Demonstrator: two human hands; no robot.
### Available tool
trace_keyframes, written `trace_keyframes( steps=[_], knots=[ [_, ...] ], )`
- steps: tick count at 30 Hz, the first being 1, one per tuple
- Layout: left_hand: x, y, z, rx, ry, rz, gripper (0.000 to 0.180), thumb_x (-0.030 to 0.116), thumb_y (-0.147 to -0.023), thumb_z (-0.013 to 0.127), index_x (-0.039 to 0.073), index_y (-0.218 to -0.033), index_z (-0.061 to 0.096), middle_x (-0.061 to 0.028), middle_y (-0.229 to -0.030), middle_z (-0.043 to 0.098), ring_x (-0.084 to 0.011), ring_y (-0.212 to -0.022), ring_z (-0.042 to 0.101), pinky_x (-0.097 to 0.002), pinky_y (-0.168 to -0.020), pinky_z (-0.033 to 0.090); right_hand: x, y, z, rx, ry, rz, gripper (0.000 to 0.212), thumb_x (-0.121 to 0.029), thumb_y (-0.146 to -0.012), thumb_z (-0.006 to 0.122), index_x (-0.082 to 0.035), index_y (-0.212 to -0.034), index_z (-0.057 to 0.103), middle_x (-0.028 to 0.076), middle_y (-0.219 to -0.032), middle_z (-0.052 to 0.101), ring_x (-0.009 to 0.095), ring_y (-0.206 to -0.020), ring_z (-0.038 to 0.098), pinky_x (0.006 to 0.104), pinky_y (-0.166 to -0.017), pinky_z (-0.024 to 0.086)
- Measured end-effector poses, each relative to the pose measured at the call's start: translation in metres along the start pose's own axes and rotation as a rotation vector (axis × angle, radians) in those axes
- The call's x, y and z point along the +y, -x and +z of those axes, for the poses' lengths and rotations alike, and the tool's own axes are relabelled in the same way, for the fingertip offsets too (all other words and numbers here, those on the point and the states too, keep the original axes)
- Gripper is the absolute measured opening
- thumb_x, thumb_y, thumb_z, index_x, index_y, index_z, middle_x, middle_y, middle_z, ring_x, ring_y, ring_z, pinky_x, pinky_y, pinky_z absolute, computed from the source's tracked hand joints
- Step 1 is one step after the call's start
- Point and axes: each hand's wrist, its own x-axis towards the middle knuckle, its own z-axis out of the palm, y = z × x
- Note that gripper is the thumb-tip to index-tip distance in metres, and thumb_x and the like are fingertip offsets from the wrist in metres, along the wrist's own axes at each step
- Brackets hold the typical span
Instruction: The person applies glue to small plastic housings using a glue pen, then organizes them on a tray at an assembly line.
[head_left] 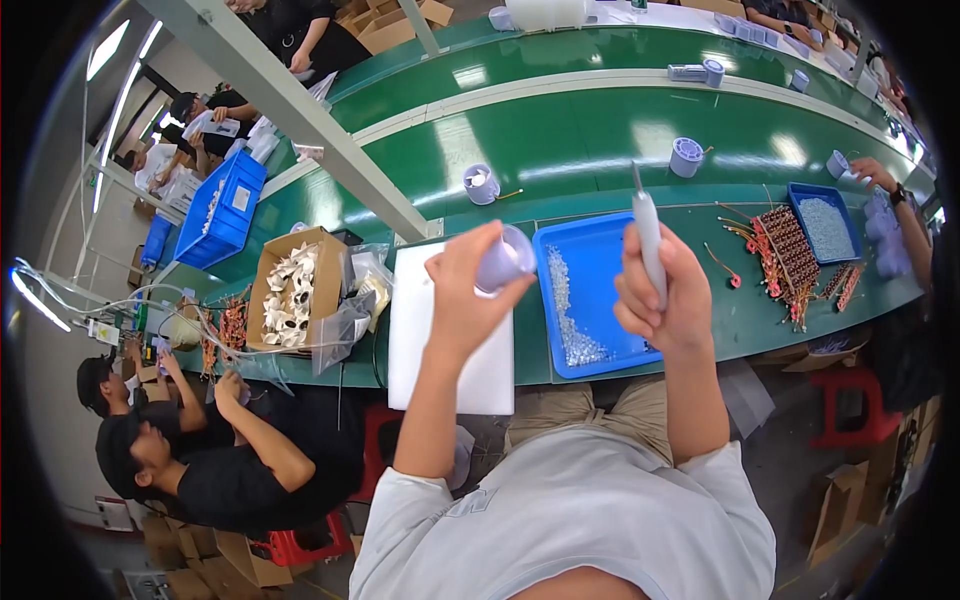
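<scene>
My left hand [470, 290] is closed around a lavender plastic cylinder [506, 262], its round end tilted toward the right. It is raised over a white foam slab [408, 370] on the green bench. In my right hand [668, 290] a slim, pale grey pen-shaped screwdriver [649, 238] stands nearly upright, its thin metal shaft pointing up and away. That hand hovers over the right side of a shallow blue tray [600, 250]. Small clear pieces [570, 325] lie heaped along the tray's left and near sides. The cylinder and the screwdriver are apart.
Lavender cylinders [481, 184] stand on the green surface beyond. At left are a carton of white parts [288, 295] and a metal post [300, 110]. To the right lie wired red components [785, 255] and a smaller blue tray [826, 228]. Co-workers sit on both sides.
</scene>
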Motion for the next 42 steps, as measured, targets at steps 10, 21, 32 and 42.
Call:
trace_keyframes(
  steps=[10,21,32,42],
  knots=[
    [-0.160,-0.100,0.051,-0.589,-0.642,-0.170,0.071,0.030,-0.057,0.078,0.014,-0.121,0.051,-0.0072,-0.111,0.048,-0.0290,-0.105,0.047,-0.0443,-0.088,0.034,0.026,0.063,-0.043,0.400,0.140,-0.001,0.028,-0.027,-0.091,0.038,0.000,-0.095,0.045,0.001,-0.054,0.037,0.007,-0.040,0.031,0.0232,-0.036,0.031],
    [-0.159,-0.113,0.094,-0.451,-0.281,0.186,0.059,0.029,-0.061,0.076,0.007,-0.110,0.051,-0.0113,-0.101,0.056,-0.0265,-0.101,0.052,-0.0441,-0.092,0.036,0.034,0.081,-0.051,0.601,0.495,-0.011,0.020,-0.017,-0.091,0.044,-0.001,-0.103,0.046,0.000,-0.059,0.044,0.007,-0.047,0.038,0.0219,-0.043,0.031],
    [-0.028,-0.008,-0.044,-0.109,0.738,-0.319,0.044,0.005,-0.078,0.063,0.001,-0.117,0.044,-0.0133,-0.123,0.046,-0.0178,-0.105,0.050,-0.0296,-0.088,0.041,0.059,0.063,-0.069,0.500,1.017,-0.061,0.022,-0.003,-0.084,0.057,-0.001,-0.102,0.045,0.004,-0.074,0.053,0.006,-0.063,0.051,0.0198,-0.051,0.039],
    [-0.060,0.116,-0.072,0.447,1.216,-0.602,0.053,0.020,-0.086,0.058,-0.009,-0.124,0.036,-0.0154,-0.122,0.047,-0.0234,-0.113,0.049,-0.0369,-0.098,0.039,0.079,0.050,-0.070,0.426,1.043,-0.129,0.014,-0.002,-0.087,0.052,-0.002,-0.095,0.040,0.006,-0.087,0.048,0.007,-0.065,0.049,0.0208,-0.054,0.040]
  ],
)
